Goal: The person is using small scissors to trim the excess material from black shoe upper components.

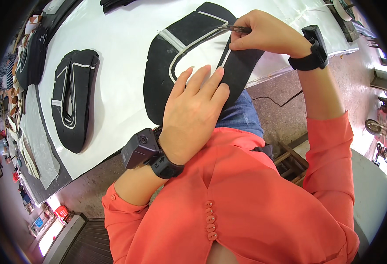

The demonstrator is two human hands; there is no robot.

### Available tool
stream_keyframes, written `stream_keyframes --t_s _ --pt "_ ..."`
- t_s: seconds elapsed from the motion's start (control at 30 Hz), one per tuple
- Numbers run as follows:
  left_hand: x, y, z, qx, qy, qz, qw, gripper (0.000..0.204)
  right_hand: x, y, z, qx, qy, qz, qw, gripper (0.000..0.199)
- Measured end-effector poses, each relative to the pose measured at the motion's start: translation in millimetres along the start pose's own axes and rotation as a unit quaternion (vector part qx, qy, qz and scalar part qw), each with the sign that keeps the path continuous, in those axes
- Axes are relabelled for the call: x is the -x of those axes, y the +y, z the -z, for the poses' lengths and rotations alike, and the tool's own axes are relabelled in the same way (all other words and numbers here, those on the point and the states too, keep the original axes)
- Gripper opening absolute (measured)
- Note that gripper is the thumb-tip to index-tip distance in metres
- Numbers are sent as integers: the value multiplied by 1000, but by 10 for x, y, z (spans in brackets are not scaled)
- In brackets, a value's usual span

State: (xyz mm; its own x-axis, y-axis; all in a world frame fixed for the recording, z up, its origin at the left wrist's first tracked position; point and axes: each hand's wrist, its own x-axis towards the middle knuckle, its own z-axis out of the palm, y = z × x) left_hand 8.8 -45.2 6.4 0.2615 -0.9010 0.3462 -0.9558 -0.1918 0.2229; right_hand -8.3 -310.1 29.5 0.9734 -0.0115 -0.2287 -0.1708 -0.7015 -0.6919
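- On white table point(114, 53): left hand point(193, 110) flat, pressing black piece point(167, 61).
- Right hand point(264, 33) pinches scissors point(233, 29) at white edging point(226, 57).
- Trimming appears partly complete; second stack point(72, 101) untouched.

A white table point(123, 39) carries 2 black fabric cutouts, one large point(162, 70), one smaller point(72, 101).

A second stack of black U-shaped fabric pieces point(72, 99) with white edging lies on the white table point(114, 48) to the left. Further left, grey sheets point(37, 136) overhang the table edge. Wooden slats point(292, 163) sit on the concrete floor point(281, 110) at right.
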Motion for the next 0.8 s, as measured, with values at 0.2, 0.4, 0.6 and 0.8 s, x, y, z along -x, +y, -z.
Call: stream_keyframes --t_s 0.2,0.4,0.6,0.8 --pt "2 8 -8 -3 6 0 1000 18 -36 -50 -4 16 -9 -21 1000 27" --pt "-19 0 39 28 3 25 999 18 70 -161 -244 -23 -13 -15 1000 28" --pt "-24 -16 80 15 2 25 1000 27 141 -247 -215 -33 -19 25 999 22" --pt "-52 -68 34 18 19 -3 1000 16 98 -82 -22 -9 13 15 1000 28"
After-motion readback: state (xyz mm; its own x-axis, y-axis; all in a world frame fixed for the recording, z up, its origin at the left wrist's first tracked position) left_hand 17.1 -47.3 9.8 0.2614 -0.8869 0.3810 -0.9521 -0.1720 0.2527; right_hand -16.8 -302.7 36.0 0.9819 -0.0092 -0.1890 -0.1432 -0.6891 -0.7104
